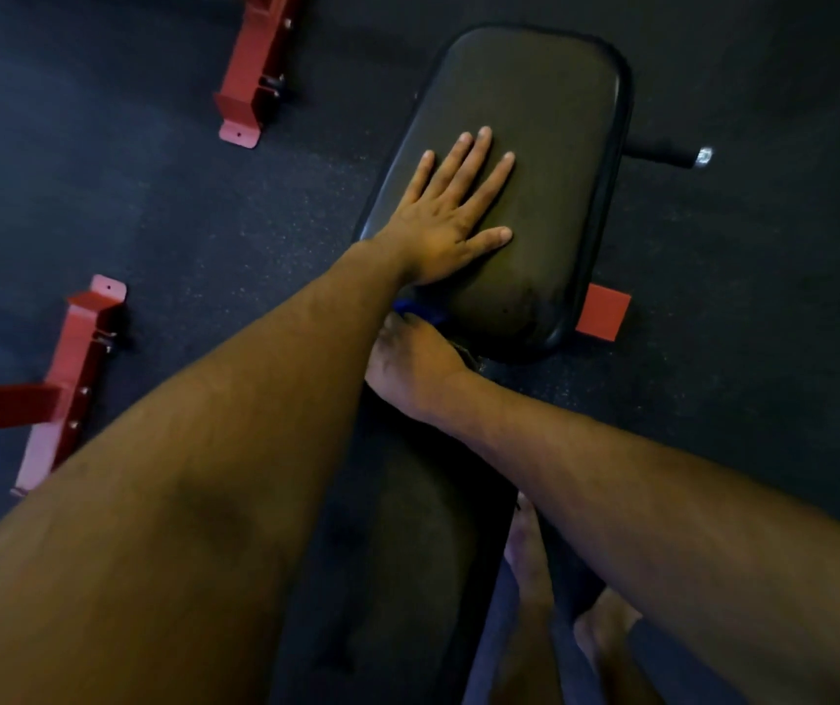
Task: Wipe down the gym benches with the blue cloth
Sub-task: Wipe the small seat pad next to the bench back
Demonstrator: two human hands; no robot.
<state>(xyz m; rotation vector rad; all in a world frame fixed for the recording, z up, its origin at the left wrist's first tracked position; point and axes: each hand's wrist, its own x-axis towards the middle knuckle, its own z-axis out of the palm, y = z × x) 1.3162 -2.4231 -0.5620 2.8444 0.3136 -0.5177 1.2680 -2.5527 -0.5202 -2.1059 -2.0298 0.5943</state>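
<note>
**Bracing the seat pad while the cloth works its lower-left edge**

Pressing flat on the black bench pad (525, 160) at centre frame, the left hand (451, 216) lies with fingers straight and spread, palm down, holding nothing. Below it, the right hand (415, 368) reaches under the left forearm to the pad's lower-left edge; its fingers are curled over the blue cloth (420, 310), of which only a small fold shows between wrist and pad. How tight that grip is cannot be told, since the fingertips are hidden. A second, longer pad section (408, 526) runs down toward the bottom of the frame, beneath the arms.

Risks, as judged: the crossed arms leave the right hand little room to sweep, so the wipe may skip the pad's far end at upper centre. The bunched cloth presents little surface and could slip out at the pad's rounded rim. Weight placed on the left palm could tip or shift the pad if its hinge is loose.

Red frame feet (250, 78) stand on the dark floor (764, 246) at upper and middle left. No containers are visible.
</note>
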